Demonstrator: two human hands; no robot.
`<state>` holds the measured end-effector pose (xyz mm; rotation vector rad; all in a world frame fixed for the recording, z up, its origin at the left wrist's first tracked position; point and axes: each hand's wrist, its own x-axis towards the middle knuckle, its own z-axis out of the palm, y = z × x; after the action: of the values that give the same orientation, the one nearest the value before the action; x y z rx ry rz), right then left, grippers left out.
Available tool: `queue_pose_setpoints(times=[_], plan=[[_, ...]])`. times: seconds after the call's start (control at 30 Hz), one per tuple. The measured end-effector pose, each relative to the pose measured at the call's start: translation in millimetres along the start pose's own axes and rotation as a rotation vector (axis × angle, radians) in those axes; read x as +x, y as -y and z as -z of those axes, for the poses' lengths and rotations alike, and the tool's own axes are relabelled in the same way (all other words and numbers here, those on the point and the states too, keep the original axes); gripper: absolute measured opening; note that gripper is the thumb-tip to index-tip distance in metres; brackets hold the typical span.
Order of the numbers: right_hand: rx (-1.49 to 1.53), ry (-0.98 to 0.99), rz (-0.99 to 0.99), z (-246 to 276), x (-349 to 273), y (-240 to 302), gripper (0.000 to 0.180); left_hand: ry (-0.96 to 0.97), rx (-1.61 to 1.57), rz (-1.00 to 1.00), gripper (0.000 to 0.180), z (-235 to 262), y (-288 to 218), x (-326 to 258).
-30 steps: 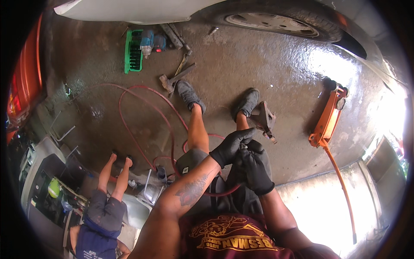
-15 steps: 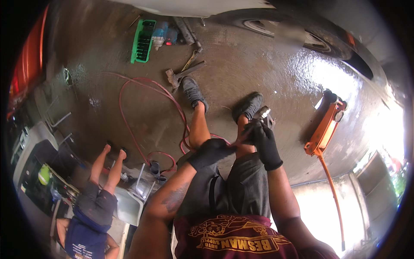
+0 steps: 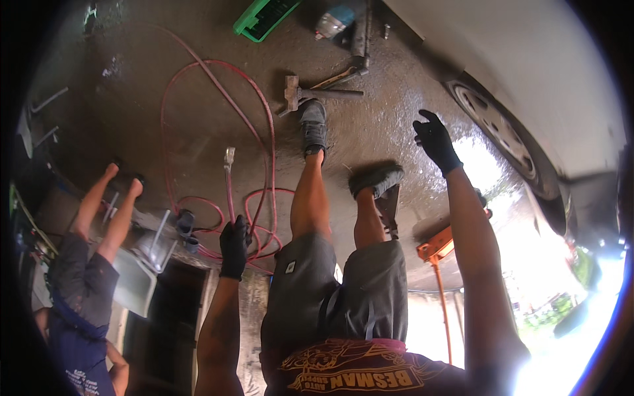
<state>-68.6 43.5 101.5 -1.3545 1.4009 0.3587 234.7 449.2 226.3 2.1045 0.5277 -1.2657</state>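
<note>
My left hand (image 3: 234,245), in a black glove, is closed around a red air hose (image 3: 229,191). The hose's metal coupling (image 3: 229,156) sticks up beyond the fist. More of that hose lies in loose loops on the wet floor around it. My right hand (image 3: 434,137), also black-gloved, reaches forward on the right with its fingers apart and nothing visible in them. It is above the floor, left of a car wheel (image 3: 492,122). A sledgehammer (image 3: 294,92) lies by my left shoe, apart from both hands.
Ahead lie a green socket tray (image 3: 267,18), a blue-and-silver power tool (image 3: 335,23) and a long metal bar (image 3: 360,33). A pale car (image 3: 548,72) stands on the right, an orange floor jack (image 3: 436,244) below it. Another person (image 3: 86,284) stands at the left.
My hands have moved apart. The left has carried the hose end leftward; the right has stretched forward and right. The view has turned, bringing more of the car in.
</note>
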Motion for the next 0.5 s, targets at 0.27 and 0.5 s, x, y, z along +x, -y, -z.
queue_pose_setpoints(times=[0.27, 0.5], plan=[[-0.853, -0.155, 0.402, -32.8, 248.8, 0.6, 0.064, -0.16, 0.058, 0.148, 0.028, 5.8, 70.8, 16.2], [-1.146, -0.262, 0.615, -65.8, 371.7, 22.3, 0.029, -0.361, -0.157, 0.42, 0.029, -34.5, 161.8, 0.1]])
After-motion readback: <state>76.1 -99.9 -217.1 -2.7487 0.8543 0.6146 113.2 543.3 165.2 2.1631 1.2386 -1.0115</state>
